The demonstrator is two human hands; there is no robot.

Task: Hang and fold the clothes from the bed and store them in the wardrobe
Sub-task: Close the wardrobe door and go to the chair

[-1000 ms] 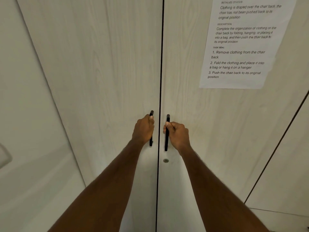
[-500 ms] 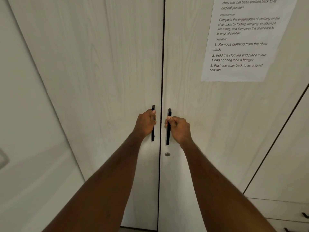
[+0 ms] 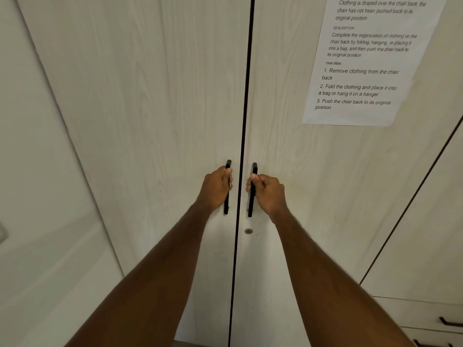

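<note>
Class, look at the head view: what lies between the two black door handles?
Only the dark seam where the two wardrobe doors meet runs between the left handle and the right handle, seen in the head view.

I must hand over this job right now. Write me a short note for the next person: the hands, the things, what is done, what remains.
Left hand: closed around the left door handle.
Right hand: closed around the right door handle.
Wardrobe doors: shut, only a thin dark seam between them.
Clothes and bed: not in view.
Done: both handles gripped.
Left: pull the doors open, then hang, fold and store the clothes.
</note>
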